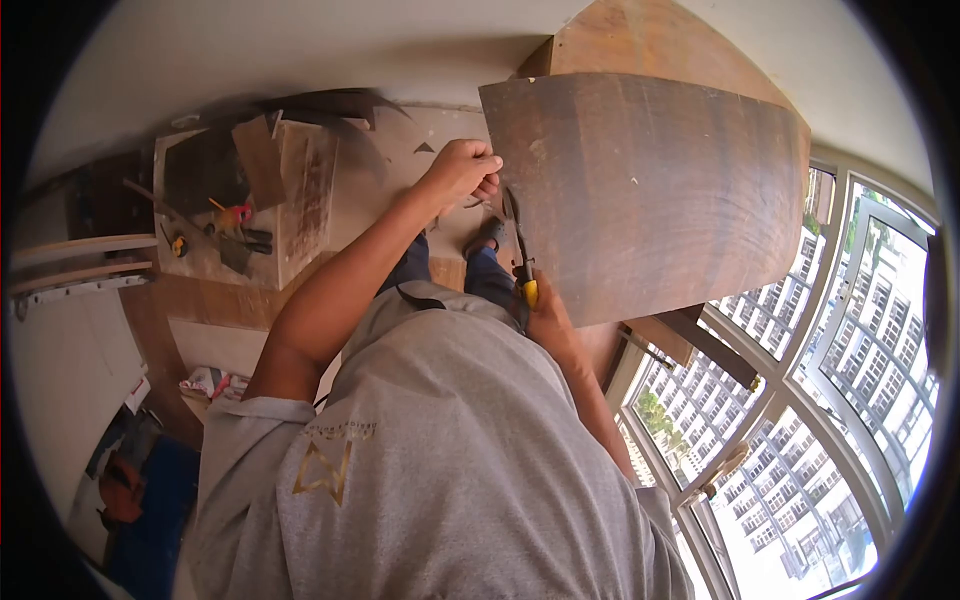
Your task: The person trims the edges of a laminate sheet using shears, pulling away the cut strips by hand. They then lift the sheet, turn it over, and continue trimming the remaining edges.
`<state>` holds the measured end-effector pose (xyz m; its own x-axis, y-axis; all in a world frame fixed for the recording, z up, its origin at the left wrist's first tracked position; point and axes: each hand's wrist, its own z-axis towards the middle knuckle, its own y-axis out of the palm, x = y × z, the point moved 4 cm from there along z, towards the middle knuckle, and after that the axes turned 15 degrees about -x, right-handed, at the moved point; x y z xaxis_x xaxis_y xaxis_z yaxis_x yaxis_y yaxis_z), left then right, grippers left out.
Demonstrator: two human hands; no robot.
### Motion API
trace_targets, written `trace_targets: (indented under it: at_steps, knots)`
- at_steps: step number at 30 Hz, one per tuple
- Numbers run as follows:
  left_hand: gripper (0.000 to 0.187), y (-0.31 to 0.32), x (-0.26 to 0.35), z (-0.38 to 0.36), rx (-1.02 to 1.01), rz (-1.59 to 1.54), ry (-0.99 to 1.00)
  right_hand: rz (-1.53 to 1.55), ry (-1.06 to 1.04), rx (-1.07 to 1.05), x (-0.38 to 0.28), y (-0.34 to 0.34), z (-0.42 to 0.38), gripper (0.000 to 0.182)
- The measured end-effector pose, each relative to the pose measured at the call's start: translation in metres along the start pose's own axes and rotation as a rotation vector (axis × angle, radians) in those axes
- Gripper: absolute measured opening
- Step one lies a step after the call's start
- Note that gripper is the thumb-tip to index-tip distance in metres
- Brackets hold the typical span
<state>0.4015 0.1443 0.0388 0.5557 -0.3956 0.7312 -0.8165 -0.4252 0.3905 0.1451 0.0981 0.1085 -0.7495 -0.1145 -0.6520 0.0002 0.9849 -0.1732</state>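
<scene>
Snips with a yellow handle and long dark blades are gripped in my right hand. Their blades point away from me, along the left edge of a large, thin brown wood-grain sheet. My left hand is closed, its thumb tip right at that same edge, a little beyond the blade tips. What its curled fingers hold, if anything, is hidden. The sheet is slightly curved and stretches off to the right, above the floor.
A worn wooden box on the left carries tools, offcuts and a yellow tape measure. Behind the sheet stands a lighter wood panel. Tall windows line the right. A small dark scrap lies on the floor.
</scene>
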Motion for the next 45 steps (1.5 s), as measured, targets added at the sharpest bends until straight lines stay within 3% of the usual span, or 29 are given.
trace_targets:
  at_steps: [2,9,11,16,19,21,30,35,45]
  knots:
    - [0.022,0.000,-0.002,0.000,-0.008,-0.001,0.001,0.012,-0.147,-0.037,-0.017,-0.004,0.000,0.051]
    - [0.019,0.000,-0.001,-0.002,0.014,-0.010,0.019,0.133,-0.080,-0.039,-0.028,-0.003,0.006,0.042]
    - [0.018,-0.001,0.000,-0.001,-0.012,-0.027,0.028,0.020,-0.068,0.026,-0.020,-0.002,0.008,0.040]
    - [0.021,-0.009,0.014,0.005,0.019,-0.021,-0.116,-0.047,-0.037,0.053,-0.015,0.000,0.007,0.039]
    - [0.025,-0.023,0.036,0.020,0.076,-0.082,0.044,-0.031,-0.007,0.029,-0.016,-0.002,0.009,0.039]
    - [0.027,-0.028,0.034,0.025,0.068,-0.039,0.039,-0.008,0.016,0.005,-0.016,-0.001,0.009,0.039]
    - [0.028,-0.023,0.038,0.009,0.015,-0.020,0.034,0.031,-0.056,0.033,-0.032,-0.007,0.006,0.042]
    - [0.028,-0.026,0.029,0.015,0.012,-0.028,-0.001,0.090,0.042,-0.107,-0.029,-0.004,0.009,0.054]
    - [0.029,-0.026,0.026,0.018,0.036,-0.043,0.024,0.009,0.057,0.006,-0.018,-0.001,0.009,0.059]
